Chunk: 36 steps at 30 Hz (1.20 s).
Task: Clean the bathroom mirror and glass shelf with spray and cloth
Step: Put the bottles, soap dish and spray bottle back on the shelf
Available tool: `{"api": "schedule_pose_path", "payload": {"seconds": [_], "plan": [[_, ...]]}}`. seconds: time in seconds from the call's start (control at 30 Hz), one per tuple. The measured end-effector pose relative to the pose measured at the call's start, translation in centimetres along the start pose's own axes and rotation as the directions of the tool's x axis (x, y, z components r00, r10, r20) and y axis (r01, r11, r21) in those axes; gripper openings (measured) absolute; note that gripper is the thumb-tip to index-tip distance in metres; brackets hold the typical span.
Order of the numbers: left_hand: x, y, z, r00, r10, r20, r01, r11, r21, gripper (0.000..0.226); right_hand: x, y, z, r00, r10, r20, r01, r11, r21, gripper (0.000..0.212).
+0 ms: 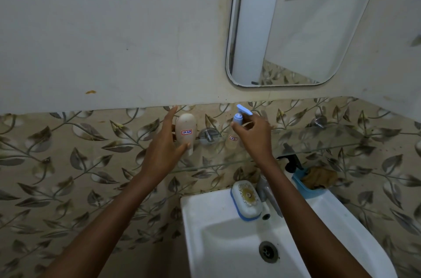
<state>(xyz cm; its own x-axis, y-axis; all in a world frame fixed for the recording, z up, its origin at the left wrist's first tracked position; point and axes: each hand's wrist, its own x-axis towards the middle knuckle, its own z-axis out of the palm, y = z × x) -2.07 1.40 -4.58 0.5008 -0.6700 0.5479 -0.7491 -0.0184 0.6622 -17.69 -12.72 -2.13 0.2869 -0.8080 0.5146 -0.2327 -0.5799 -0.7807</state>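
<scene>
A glass shelf (319,141) runs along the leaf-patterned tile wall above the sink. On its left part stands a cream bottle (185,127) with a red-edged label; my left hand (164,148) curls around it, thumb on its lower front. To its right stands a clear spray bottle (233,139) with a blue trigger head. My right hand (255,136) grips its neck below the trigger. The mirror (296,27) hangs on the wall above and to the right. A brown cloth (319,177) lies in a blue tub at the sink's back right.
A white sink (227,243) with its drain lies below. A blue and white soap dish (247,200) rests on the rim beside the tap (266,193). A black pump dispenser (292,160) stands by the blue tub (303,186). Chrome shelf brackets (208,135) jut from the wall.
</scene>
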Motion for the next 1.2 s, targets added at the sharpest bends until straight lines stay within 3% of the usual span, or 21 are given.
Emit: {"api": "schedule_pose_path", "payload": {"seconds": [0.17, 0.3, 0.37, 0.47, 0.53, 0.63, 0.73, 0.87, 1.0, 1.13, 1.2], "plan": [[-0.2, 0.1, 0.1, 0.999, -0.041, -0.011, 0.040, 0.998, -0.051, 0.099, 0.1, 0.3, 0.5, 0.995, 0.029, 0.099, -0.027, 1.000, -0.012, 0.026], [-0.3, 0.2, 0.1, 0.999, -0.048, -0.010, 0.047, 0.995, -0.086, 0.100, -0.5, 0.2, 0.3, 0.993, 0.070, 0.096, -0.069, 0.997, -0.021, 0.036], [-0.4, 0.1, 0.0, 0.999, -0.044, -0.006, 0.043, 0.995, -0.088, 0.098, -1.6, 0.3, -0.5, 0.997, 0.082, -0.007, -0.082, 0.997, 0.006, 0.043], [-0.6, 0.0, -0.1, 1.000, -0.022, -0.018, 0.021, 0.996, -0.084, 0.090, -6.5, 1.5, -1.7, 0.954, -0.034, -0.298, 0.052, 0.997, 0.050, 0.020], [-1.0, -0.2, -0.2, 0.999, -0.024, -0.036, 0.021, 0.996, -0.088, 0.083, -10.7, 4.7, -1.4, 0.931, 0.040, -0.362, -0.043, 0.999, -0.002, 0.020], [-1.6, -0.7, -0.4, 0.997, -0.038, -0.066, 0.033, 0.997, -0.075, 0.076, -14.4, 11.5, 0.2, 0.915, 0.369, -0.167, -0.394, 0.905, -0.162, 0.017], [-2.4, -0.9, -0.4, 0.997, -0.039, -0.071, 0.035, 0.998, -0.051, 0.073, -15.0, 16.2, 1.9, 0.906, 0.423, 0.012, -0.368, 0.802, -0.470, 0.061], [-3.0, -1.0, -0.3, 0.997, -0.043, -0.059, 0.043, 0.999, -0.010, 0.074, -14.0, 17.8, 3.1, 0.855, 0.513, 0.069, -0.371, 0.701, -0.610, 0.084], [-3.1, -0.9, -0.3, 0.996, -0.053, -0.066, 0.053, 0.999, 0.005, 0.072, -13.7, 18.6, 3.3, 0.838, 0.542, 0.066, -0.419, 0.716, -0.559, 0.091], [-3.1, -1.1, -0.5, 0.995, -0.068, -0.067, 0.068, 0.998, -0.004, 0.071, -14.5, 17.1, 2.3, 0.824, 0.566, 0.024, -0.532, 0.788, -0.309, 0.084], [-3.2, -1.1, -0.7, 0.994, -0.080, -0.071, 0.078, 0.996, -0.031, 0.070, -15.3, 15.2, 1.0, 0.850, 0.525, -0.032, -0.516, 0.820, -0.247, 0.081]]}}
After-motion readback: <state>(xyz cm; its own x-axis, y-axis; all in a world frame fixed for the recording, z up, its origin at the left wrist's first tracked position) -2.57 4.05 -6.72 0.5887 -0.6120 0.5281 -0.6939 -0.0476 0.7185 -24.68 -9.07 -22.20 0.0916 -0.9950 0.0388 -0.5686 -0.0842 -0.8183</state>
